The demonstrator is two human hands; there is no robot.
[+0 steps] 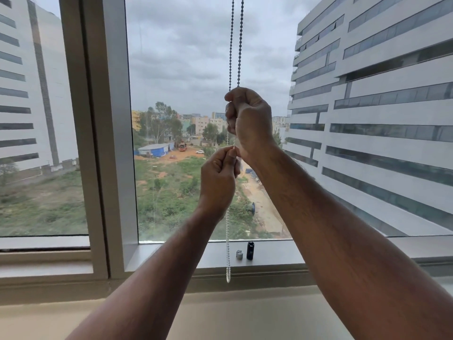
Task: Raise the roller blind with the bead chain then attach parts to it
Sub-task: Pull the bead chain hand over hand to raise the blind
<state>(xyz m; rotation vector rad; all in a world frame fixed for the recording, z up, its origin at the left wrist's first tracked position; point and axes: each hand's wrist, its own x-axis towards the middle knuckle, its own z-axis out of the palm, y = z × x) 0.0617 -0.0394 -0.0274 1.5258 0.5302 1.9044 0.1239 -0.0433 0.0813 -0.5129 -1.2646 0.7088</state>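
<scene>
A white bead chain (234, 45) hangs as two strands in front of the window glass. My right hand (248, 121) is closed around both strands at mid height. Just below it, my left hand (218, 177) pinches the chain together with a small pale piece between thumb and fingers. The chain's lower loop (228, 261) dangles past the sill. On the sill stand a small silver part (239, 254) and a black cylindrical part (250, 250), side by side. The blind itself is out of view above.
A thick grey window mullion (107, 133) rises to the left of the chain. The window sill (171, 256) runs along the bottom of the glass, with a beige ledge (73, 315) below it. Office buildings and open ground lie outside.
</scene>
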